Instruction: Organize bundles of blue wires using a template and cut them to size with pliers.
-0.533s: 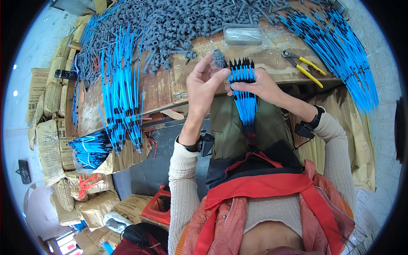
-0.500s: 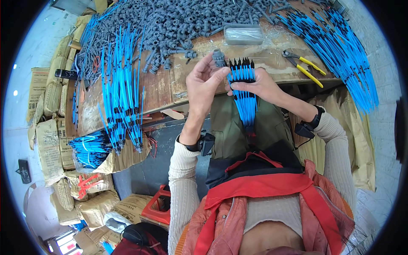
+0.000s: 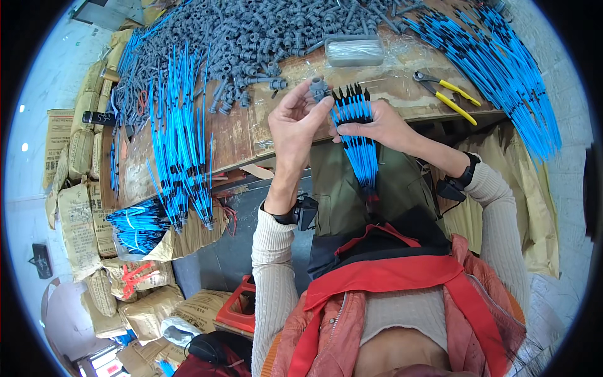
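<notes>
Our left hand (image 3: 298,122) now pinches a small grey plastic connector (image 3: 318,88) higher, nearer the black tips (right hand (image 3: 377,125) clamps the blue-tube bundle (image 3: 359,141)).

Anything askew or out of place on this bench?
Nothing damaged or spilled. Loose blue cables with black tips overhang the worn wooden bench at its front edge. Left hand holds a small grey plastic connector; right hand grips a fanned blue cable bundle.
</notes>
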{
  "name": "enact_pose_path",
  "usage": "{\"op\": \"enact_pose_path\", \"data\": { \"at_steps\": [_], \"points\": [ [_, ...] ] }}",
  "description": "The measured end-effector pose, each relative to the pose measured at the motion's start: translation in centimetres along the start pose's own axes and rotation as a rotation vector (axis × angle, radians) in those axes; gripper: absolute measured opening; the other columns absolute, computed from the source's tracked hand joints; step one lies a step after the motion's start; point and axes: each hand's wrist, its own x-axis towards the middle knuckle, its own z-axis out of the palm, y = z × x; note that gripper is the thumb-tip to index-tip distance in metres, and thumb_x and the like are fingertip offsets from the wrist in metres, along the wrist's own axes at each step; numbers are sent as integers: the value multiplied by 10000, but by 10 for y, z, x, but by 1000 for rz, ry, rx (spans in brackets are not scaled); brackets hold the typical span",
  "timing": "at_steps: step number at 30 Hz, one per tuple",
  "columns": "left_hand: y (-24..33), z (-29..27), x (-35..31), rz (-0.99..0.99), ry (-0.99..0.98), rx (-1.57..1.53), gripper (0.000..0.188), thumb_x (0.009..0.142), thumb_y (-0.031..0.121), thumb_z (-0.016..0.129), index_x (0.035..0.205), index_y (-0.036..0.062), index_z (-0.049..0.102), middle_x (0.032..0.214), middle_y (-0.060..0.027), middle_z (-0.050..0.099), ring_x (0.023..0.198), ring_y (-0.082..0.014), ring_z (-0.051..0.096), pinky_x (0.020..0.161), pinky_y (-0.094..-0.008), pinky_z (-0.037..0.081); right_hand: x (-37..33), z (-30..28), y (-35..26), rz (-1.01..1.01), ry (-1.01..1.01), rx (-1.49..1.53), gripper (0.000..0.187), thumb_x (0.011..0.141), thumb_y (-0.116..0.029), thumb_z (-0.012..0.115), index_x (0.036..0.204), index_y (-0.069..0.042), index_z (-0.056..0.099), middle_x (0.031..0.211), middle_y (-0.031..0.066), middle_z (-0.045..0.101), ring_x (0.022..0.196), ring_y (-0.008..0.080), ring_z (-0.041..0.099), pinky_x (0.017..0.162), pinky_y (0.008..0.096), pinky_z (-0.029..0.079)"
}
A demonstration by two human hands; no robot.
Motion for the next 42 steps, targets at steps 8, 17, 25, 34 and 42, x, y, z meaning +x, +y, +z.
{"op": "enact_pose_path", "data": {
  "at_steps": [8,17,25,34,42],
  "points": [
    [-4,-2,6,8,5,-24,410,854,-37,730,1249,-68,624,941,0,637,831,-50,587,761,-196,482,-20,31,18,-134,492,-9,386,926,-259,706,1182,13,608,975,92,682,875,151,629,797,329,509],
    [9,-1,-1,28,42,-17,435,898,24,711,1304,-54,573,1081,-51,659,989,-107,634,877,-238,507,-17,22,12,-303,445,-352,316,941,-252,684,1149,-17,654,860,148,684,699,204,610,683,346,501],
    [16,-5,-3,34,2,129,424,931,59,689,1320,-51,561,1132,-80,670,1015,-113,622,892,-247,494,-10,10,1,-241,305,-360,293,959,-258,652,1129,-20,674,898,107,703,781,146,638,741,337,510],
    [20,-9,-1,10,-33,128,435,924,50,696,1323,-62,565,1152,-104,681,1025,-128,639,907,-260,504,-12,15,-14,-127,304,-451,339,972,-333,621,1053,-9,682,832,131,687,741,180,641,710,348,497],
    [28,-3,-2,-6,4,120,440,887,37,736,1287,-70,589,1121,-110,693,1010,-147,656,914,-268,516,-10,19,-14,-195,347,-507,349,971,-339,614,1030,-1,671,820,170,682,722,297,653,694,387,499]
  ]
}}
